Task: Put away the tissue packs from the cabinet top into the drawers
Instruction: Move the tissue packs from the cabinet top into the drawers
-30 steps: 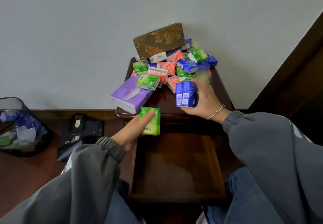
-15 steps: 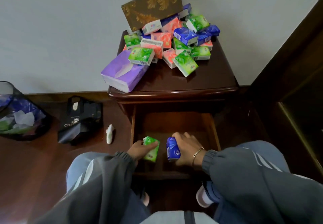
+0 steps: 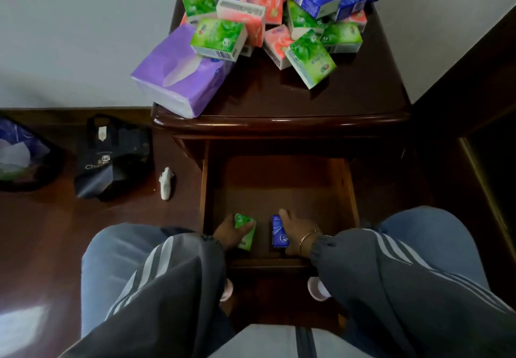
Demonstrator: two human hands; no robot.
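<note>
My left hand curls round a glossy green pack, my right hand grips a boxy blue pack, both at six o'clock in the wooden drawer.

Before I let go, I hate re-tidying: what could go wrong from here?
The large purple soft tissue pack overhangs the dark wooden cabinet top's left edge; a bump may drop it. The tilted green tissue pack at the loose heap's front may slide. Your left hand holds a green pack, your right hand a blue pack, seemingly on edge in the open wooden drawer; they may topple.
</note>
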